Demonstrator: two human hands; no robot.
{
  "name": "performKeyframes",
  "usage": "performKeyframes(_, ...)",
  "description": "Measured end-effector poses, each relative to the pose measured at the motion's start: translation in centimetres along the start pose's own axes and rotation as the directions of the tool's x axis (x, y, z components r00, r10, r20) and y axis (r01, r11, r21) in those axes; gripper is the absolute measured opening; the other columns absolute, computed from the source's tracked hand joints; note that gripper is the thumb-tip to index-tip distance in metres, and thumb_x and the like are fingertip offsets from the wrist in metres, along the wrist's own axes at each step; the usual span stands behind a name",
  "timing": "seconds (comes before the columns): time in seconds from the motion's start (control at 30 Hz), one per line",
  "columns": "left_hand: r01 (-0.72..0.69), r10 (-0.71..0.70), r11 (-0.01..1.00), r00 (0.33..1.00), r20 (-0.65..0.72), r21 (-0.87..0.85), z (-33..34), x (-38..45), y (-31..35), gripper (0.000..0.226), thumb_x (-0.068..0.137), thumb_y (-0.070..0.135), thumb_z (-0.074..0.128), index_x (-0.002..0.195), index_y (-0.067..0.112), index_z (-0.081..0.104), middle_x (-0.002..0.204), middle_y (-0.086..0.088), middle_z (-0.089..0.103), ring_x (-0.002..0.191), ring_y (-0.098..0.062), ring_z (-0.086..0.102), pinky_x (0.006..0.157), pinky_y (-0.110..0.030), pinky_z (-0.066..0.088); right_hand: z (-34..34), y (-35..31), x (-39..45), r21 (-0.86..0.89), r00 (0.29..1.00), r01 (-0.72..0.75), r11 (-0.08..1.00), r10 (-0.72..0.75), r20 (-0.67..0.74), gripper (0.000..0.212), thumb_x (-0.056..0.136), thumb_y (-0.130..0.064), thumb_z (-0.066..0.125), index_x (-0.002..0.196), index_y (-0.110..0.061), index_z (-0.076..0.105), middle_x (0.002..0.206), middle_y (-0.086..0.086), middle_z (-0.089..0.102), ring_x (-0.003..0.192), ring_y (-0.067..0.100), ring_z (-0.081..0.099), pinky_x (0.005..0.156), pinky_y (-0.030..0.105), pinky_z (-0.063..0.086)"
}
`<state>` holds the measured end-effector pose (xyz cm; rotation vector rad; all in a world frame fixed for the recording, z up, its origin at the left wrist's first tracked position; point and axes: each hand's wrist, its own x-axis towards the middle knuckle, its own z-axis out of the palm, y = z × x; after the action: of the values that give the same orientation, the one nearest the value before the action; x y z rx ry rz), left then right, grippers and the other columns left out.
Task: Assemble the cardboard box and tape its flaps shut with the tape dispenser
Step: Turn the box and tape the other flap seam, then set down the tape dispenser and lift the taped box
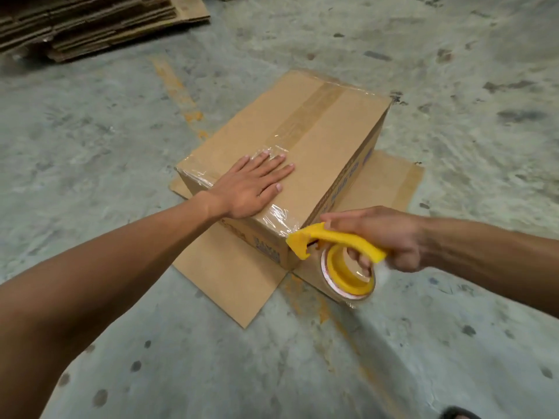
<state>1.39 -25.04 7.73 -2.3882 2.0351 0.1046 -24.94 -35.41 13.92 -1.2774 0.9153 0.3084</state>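
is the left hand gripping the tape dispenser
No, the left hand lies flat on top of the cardboard box; the right hand holds the yellow tape dispenser.

A grey concrete floor (106, 122) is seen, mottled with dark spots and marked by a worn orange painted line (177, 86) that runs diagonally from the far middle toward the near right. Near the middle of the floor a flat cardboard sheet (236, 285) is laid directly on the concrete, across the orange line. The closed cardboard box (326, 146) is set on that sheet, its top seam covered with clear tape. At the far left corner of the floor a stack of flattened cardboard (90, 22) is piled, well apart from the sheet.
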Motion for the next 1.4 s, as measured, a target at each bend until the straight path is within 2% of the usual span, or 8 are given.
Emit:
performKeyframes(0.2, 0.063, -0.062, 0.998, 0.997, 0.042, -0.024, -0.6, -0.1, 0.7, 0.052, 0.103, 0.049, 0.012, 0.153, 0.042, 0.003, 0.163, 0.013, -0.002, 0.15, -0.017, -0.006, 0.121, -0.044, 0.002, -0.2, 7.3, 1.7, -0.354, 0.934, -0.248, 0.902, 0.319, 0.158, 0.03, 0.097, -0.026, 0.057, 0.107, 0.0, 0.067, 0.064, 0.012, 0.053, 0.04, 0.015, 0.049, 0.042, 0.024, 0.045)
performKeyframes(0.63, -0.049, 0.054, 0.98, 0.998, -0.02, 0.192, 1.6, -4.3, 7.4, 0.066, 0.101, 0.049, 0.014, 0.156, 0.017, -0.002, 0.164, -0.008, -0.003, 0.15, -0.031, -0.005, 0.119, -0.053, 0.008, -0.1, 6.9, 4.1, -0.427, 0.9, -0.159, 0.89, 0.309, 0.308, 0.035, 0.094, -0.027, 0.063, 0.128, -0.019, 0.062, 0.063, 0.013, 0.059, 0.039, 0.019, 0.053, 0.042, 0.026, 0.049)
performKeyframes(0.73, -0.133, 0.139, 0.972, 0.99, -0.016, 0.195, 1.5, -6.8, 5.0, 0.061, 0.103, 0.045, 0.015, 0.156, 0.016, 0.008, 0.164, -0.006, 0.004, 0.151, -0.028, 0.0, 0.119, -0.051, 0.011, 0.5, 7.2, 4.1, -0.516, 0.881, -0.073, 0.854, 0.298, 0.369, 0.037, 0.085, -0.034, 0.071, 0.121, -0.028, 0.067, 0.103, 0.025, 0.07, 0.077, 0.036, 0.066, 0.067, 0.041, 0.059)
performKeyframes(0.8, -0.169, 0.171, 0.966, 0.985, 0.005, 0.194, 1.1, -9.1, 2.5, 0.058, 0.104, 0.041, 0.018, 0.156, 0.017, 0.011, 0.164, -0.004, 0.006, 0.151, -0.025, 0.0, 0.12, -0.05, 0.011, 1.2, 7.8, 4.3, -0.6, 0.888, 0.022, 0.799, 0.261, 0.379, 0.039, 0.083, -0.037, 0.073, 0.121, -0.033, 0.068, 0.118, 0.009, 0.07, 0.098, 0.031, 0.065, 0.076, 0.03, 0.059)
performKeyframes(0.93, -0.082, 0.082, 0.993, 0.997, -0.006, 0.09, 0.7, -14.2, -2.0, 0.053, 0.104, 0.032, 0.023, 0.155, 0.024, 0.018, 0.163, 0.003, 0.011, 0.151, -0.022, 0.003, 0.12, -0.05, 0.005, 4.1, 8.6, 4.0, -0.77, 0.857, 0.417, 0.483, 0.075, 0.51, 0.053, 0.085, -0.045, 0.064, 0.135, -0.054, 0.047, 0.136, -0.017, 0.055, 0.113, 0.002, 0.055, 0.097, 0.018, 0.044)
performKeyframes(1.17, 0.367, -0.396, 0.91, 0.907, -0.146, -0.193, 2.1, -20.7, -4.2, 0.057, 0.097, 0.024, 0.025, 0.154, 0.028, 0.021, 0.162, 0.007, 0.014, 0.15, -0.012, 0.003, 0.121, -0.047, 0.005, 8.2, 11.2, 4.5, -0.593, 0.592, 0.805, -0.015, 0.092, 0.801, 0.084, 0.094, -0.027, 0.042, 0.137, -0.062, -0.021, 0.145, 0.014, 0.041, 0.128, 0.035, 0.044, 0.105, 0.038, 0.038)
performKeyframes(1.27, 0.533, -0.627, 0.754, 0.758, -0.179, -0.383, 2.4, -20.3, -3.2, 0.063, 0.094, 0.027, 0.026, 0.156, 0.017, 0.015, 0.163, 0.001, 0.006, 0.15, -0.013, -0.001, 0.123, -0.04, 0.002, 9.7, 11.4, 5.6, -0.518, 0.533, 0.839, -0.164, 0.058, 0.844, 0.088, 0.096, -0.015, 0.036, 0.134, -0.06, -0.029, 0.143, 0.021, 0.036, 0.128, 0.038, 0.041, 0.102, 0.043, 0.037)
performKeyframes(1.4, 0.652, -0.905, 0.38, 0.407, -0.12, -0.656, 1.7, -16.7, -0.9, 0.059, 0.101, 0.021, 0.025, 0.156, 0.011, 0.006, 0.164, -0.001, -0.001, 0.15, -0.014, -0.004, 0.117, -0.024, -0.004, 9.0, 14.2, 8.7, -0.359, 0.333, 0.764, -0.537, -0.149, 0.931, 0.088, 0.09, -0.013, 0.044, 0.153, -0.041, -0.011, 0.11, 0.013, 0.064, 0.092, 0.033, 0.065, 0.085, 0.038, 0.053)
